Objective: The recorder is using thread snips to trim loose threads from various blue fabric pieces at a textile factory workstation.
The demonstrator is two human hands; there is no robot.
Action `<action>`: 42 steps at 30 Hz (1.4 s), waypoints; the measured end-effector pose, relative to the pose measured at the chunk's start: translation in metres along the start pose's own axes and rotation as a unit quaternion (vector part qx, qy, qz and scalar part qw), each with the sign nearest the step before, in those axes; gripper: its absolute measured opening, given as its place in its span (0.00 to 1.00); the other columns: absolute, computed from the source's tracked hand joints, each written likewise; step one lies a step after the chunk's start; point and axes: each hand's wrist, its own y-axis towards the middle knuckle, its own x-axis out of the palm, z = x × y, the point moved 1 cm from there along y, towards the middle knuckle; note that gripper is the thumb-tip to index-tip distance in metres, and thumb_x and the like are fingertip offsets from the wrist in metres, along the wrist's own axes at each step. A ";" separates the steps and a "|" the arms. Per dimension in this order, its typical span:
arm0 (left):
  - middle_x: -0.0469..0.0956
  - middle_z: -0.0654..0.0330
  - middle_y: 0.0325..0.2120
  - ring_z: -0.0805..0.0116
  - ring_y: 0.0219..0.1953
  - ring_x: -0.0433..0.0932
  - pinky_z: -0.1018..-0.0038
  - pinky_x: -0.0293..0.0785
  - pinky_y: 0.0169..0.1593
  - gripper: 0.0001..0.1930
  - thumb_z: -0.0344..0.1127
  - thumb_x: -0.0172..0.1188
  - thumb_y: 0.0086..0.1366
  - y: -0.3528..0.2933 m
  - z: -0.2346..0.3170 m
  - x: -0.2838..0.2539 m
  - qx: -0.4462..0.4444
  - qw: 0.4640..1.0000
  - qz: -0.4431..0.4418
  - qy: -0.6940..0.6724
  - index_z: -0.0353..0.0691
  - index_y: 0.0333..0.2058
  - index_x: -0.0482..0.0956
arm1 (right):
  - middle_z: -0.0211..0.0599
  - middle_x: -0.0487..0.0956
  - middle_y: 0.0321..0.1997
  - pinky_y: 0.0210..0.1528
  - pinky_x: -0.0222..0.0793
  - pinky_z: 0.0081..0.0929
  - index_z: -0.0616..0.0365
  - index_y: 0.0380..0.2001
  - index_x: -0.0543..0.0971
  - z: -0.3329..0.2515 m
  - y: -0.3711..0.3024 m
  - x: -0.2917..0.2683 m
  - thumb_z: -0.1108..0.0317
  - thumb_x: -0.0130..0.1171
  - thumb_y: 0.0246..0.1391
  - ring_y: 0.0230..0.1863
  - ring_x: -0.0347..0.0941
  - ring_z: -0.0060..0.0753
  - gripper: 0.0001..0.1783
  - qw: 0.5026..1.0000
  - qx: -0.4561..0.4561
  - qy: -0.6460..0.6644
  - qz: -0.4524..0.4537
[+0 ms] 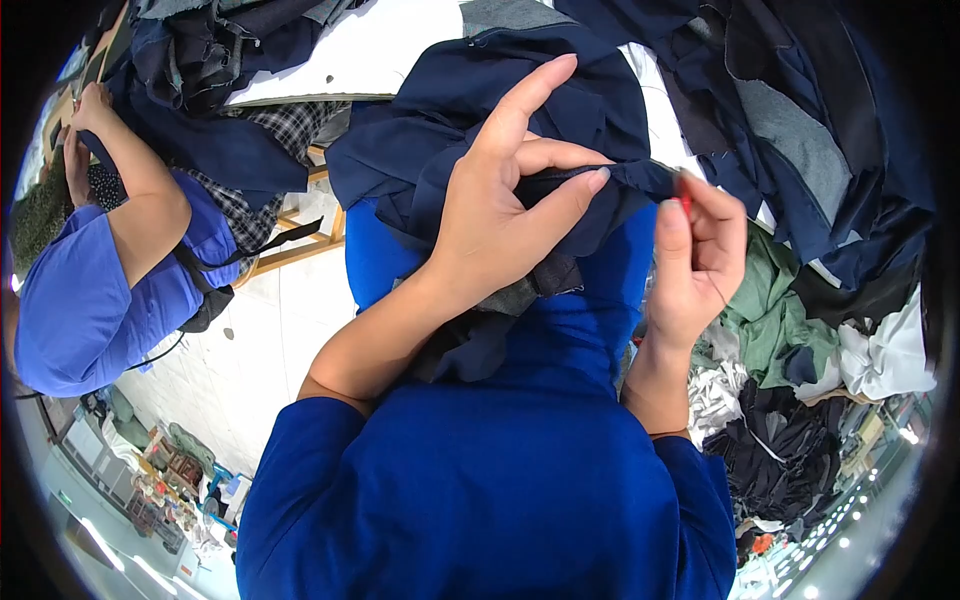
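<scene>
Navy garment cloth (440, 120) lies bunched over my lap and up against the table edge. My left hand (495, 200) pinches a folded edge of that cloth between thumb and a bent finger, while its index finger points up and away. The pinched edge stretches to the right, toward my right hand (695, 250). The fingers of my right hand are closed around a small red tool (686, 204), at the end of the cloth edge. Most of this tool is hidden by the fingers, so its kind cannot be made out.
White tabletop (330, 60) shows between heaps of navy and grey cloth pieces (790, 130). At my left another person in a violet-blue top (90, 300) handles dark cloth. Green cloth (775, 310) and black scraps (785, 450) are piled at my right. A wooden stool (300, 240) stands left.
</scene>
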 end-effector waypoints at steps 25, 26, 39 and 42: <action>0.81 0.61 0.29 0.82 0.29 0.71 0.87 0.63 0.40 0.35 0.24 0.60 0.56 0.000 0.001 -0.001 0.023 0.995 -0.009 0.092 0.29 0.60 0.52 | 0.23 0.74 0.25 0.29 0.61 0.09 0.65 0.34 0.77 0.010 0.018 0.002 0.76 0.62 0.46 0.26 0.66 0.12 0.09 0.990 -0.006 -0.085 -0.113; 0.80 0.62 0.29 0.81 0.30 0.72 0.86 0.65 0.38 0.26 0.25 0.59 0.57 0.000 -0.002 -0.002 0.022 0.993 -0.026 0.114 0.31 0.54 0.63 | 0.23 0.75 0.25 0.30 0.61 0.09 0.65 0.32 0.77 0.010 0.018 0.000 0.76 0.61 0.48 0.26 0.67 0.12 0.07 0.991 0.044 -0.048 -0.117; 0.78 0.63 0.28 0.81 0.33 0.74 0.84 0.69 0.38 0.08 0.31 0.58 0.60 -0.001 -0.006 0.001 -0.097 0.993 -0.003 -0.068 0.32 0.34 0.78 | 0.20 0.62 0.17 0.20 0.42 0.12 0.70 0.39 0.72 0.011 0.019 -0.005 0.74 0.50 0.56 0.16 0.50 0.10 0.10 0.994 0.048 0.091 0.021; 0.79 0.62 0.28 0.80 0.33 0.74 0.84 0.69 0.39 0.08 0.31 0.58 0.59 -0.001 -0.005 0.002 -0.099 0.993 -0.006 -0.069 0.33 0.34 0.79 | 0.25 0.74 0.29 0.32 0.59 0.09 0.64 0.38 0.77 0.000 0.013 -0.002 0.80 0.58 0.48 0.29 0.65 0.12 0.11 0.996 0.039 -0.007 -0.080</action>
